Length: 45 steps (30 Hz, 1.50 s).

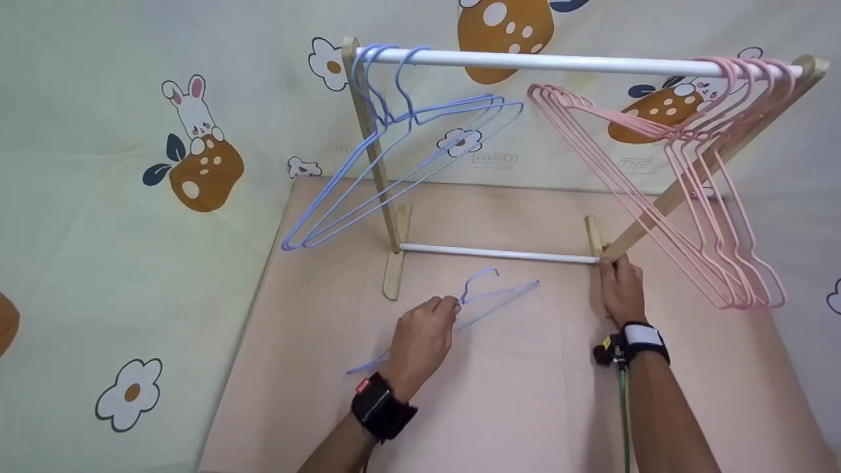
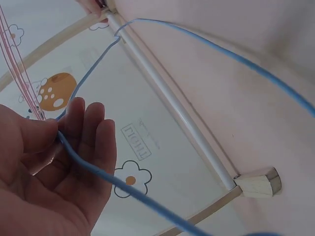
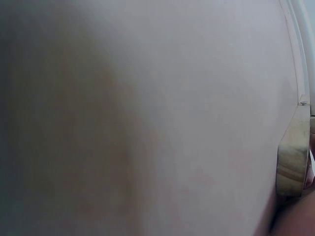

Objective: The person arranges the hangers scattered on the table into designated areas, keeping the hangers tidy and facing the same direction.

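My left hand (image 1: 424,338) pinches a blue wire hanger (image 1: 497,303) near its neck, above the tabletop and in front of the rack. In the left wrist view the blue hanger (image 2: 120,187) runs between thumb and fingers. My right hand (image 1: 623,292) grips the wooden foot at the base of the clothes rack's right upright (image 1: 627,240). At the right edge of the right wrist view shows the wooden foot (image 3: 291,169), with the hand mostly hidden. The rack's white top rail (image 1: 558,62) carries blue hangers (image 1: 341,171) at its left end and pink hangers (image 1: 657,190) at its right.
A white lower bar (image 1: 499,253) joins the rack's two wooden sides. The left foot (image 1: 393,276) stands on the pale pink tabletop (image 1: 525,394). Behind and to the left hangs a patterned cloth (image 1: 85,249) with rabbits and flowers.
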Tool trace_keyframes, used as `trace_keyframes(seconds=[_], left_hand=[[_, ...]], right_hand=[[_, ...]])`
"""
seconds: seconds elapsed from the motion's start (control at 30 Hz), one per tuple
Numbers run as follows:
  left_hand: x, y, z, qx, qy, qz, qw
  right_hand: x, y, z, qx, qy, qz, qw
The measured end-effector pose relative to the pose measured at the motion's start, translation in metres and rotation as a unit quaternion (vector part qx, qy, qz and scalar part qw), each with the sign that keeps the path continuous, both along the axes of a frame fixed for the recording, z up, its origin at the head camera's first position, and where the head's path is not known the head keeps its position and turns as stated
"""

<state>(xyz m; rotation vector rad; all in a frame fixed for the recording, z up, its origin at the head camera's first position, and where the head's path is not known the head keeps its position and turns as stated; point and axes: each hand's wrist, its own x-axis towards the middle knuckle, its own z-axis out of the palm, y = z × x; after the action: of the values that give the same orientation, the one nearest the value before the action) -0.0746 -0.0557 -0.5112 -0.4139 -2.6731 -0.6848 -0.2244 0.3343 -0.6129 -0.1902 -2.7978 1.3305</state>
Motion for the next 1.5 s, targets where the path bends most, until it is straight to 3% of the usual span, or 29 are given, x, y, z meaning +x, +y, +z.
trace_keyframes(seconds=[0.13, 0.27, 0.53, 0.7, 1.13, 1.3, 1.5], left_hand=[[-0.006, -0.002, 0.008, 0.007, 0.026, -0.001, 0.9996], [-0.016, -0.004, 0.027, 0.007, 0.052, 0.005, 0.9986], [-0.037, -0.012, 0.075, 0.019, 0.098, 0.01, 0.995], [-0.049, -0.014, 0.107, 0.024, 0.139, 0.013, 0.99], [-0.075, -0.019, 0.193, 0.046, 0.202, 0.032, 0.9778], [-0.084, -0.019, 0.214, 0.062, 0.2, 0.037, 0.9772], [-0.099, -0.019, 0.224, 0.064, 0.206, 0.056, 0.9749]], right_hand=[[0.0, 0.0, -0.001, 0.0, -0.003, 0.005, 1.0], [0.001, 0.0, 0.001, 0.003, -0.004, 0.004, 1.0], [0.0, 0.0, 0.001, 0.005, -0.004, -0.003, 1.0], [-0.002, 0.002, 0.001, 0.006, -0.004, -0.003, 1.0], [-0.002, 0.002, -0.002, 0.013, -0.02, -0.008, 1.0], [-0.002, 0.002, -0.002, 0.01, -0.027, -0.008, 1.0], [-0.001, 0.001, -0.002, 0.001, -0.01, 0.0, 1.0]])
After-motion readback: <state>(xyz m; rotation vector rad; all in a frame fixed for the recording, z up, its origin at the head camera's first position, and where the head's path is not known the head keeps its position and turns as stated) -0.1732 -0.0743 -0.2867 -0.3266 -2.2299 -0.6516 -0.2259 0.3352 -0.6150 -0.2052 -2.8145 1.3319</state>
